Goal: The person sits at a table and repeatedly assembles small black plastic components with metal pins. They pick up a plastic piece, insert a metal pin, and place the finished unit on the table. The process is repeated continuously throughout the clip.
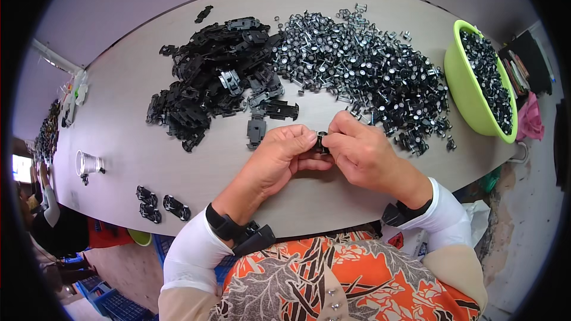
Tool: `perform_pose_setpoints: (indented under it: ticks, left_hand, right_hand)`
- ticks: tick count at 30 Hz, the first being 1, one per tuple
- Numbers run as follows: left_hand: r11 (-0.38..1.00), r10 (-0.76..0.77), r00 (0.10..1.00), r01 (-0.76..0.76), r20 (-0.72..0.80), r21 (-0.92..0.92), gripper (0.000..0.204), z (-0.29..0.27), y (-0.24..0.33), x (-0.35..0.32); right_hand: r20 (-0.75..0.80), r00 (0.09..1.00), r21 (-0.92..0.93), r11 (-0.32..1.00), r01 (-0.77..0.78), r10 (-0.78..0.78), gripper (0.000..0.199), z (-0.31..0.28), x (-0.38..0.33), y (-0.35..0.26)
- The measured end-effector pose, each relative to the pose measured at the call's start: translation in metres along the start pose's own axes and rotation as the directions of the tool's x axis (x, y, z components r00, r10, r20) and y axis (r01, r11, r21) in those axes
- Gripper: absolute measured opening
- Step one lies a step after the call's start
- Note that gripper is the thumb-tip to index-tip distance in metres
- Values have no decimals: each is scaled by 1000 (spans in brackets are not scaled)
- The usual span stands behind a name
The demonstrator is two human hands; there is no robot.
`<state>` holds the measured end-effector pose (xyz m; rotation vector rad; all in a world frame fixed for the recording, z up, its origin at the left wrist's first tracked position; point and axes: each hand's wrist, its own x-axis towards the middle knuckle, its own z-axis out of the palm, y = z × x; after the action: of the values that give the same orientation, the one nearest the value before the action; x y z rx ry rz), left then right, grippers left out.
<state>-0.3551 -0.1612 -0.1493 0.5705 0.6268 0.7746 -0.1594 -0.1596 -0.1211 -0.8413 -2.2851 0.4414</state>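
A small black toy car chassis (322, 147), mostly covered by fingers, is held between my two hands near the table's front edge. My left hand (279, 157) grips it from the left, thumb on top and fingers curled beneath. From the right, the closed fingers of my right hand (364, 150) pinch at its other side, where a small wheel shows; whether a separate part sits in them is hidden. Just beyond my left hand lies a loose grey chassis (256, 132). Behind it rises a heap of black chassis (208, 74), touching a pile of wheel-and-axle pieces (357, 62).
A lime-green basin (461, 92) full of wheel pieces stands at the table's right edge. Several chassis with wheels (176, 207) lie at the front left. Farther left is a clear plastic cup (89, 162). Another person's arm (50, 205) shows at the far left.
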Motion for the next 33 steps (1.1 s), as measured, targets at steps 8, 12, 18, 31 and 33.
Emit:
perform_pose_setpoints:
  ticks: [8, 12, 18, 31, 33]
  left_hand:
    - [992, 51, 998, -54, 28, 115, 23, 7, 1, -4]
    - [950, 79, 996, -86, 34, 301, 20, 10, 5, -6]
    - [934, 117, 970, -35, -212, 355, 22, 15, 12, -16]
    - [375, 522, 610, 463, -596, 803, 18, -46, 70, -184]
    - [20, 711, 565, 580, -419, 814, 22, -61, 69, -204]
  right_hand:
    - [45, 998, 36, 998, -44, 42, 15, 0, -1, -9]
    - [-75, 997, 108, 994, -17, 25, 24, 5, -5, -15]
    - [6, 999, 284, 957, 50, -54, 28, -10, -4, -3]
    - [80, 984, -323, 938, -128, 162, 7, -16, 1, 41]
    - [49, 995, -283, 956, -71, 89, 7, -15, 11, 37]
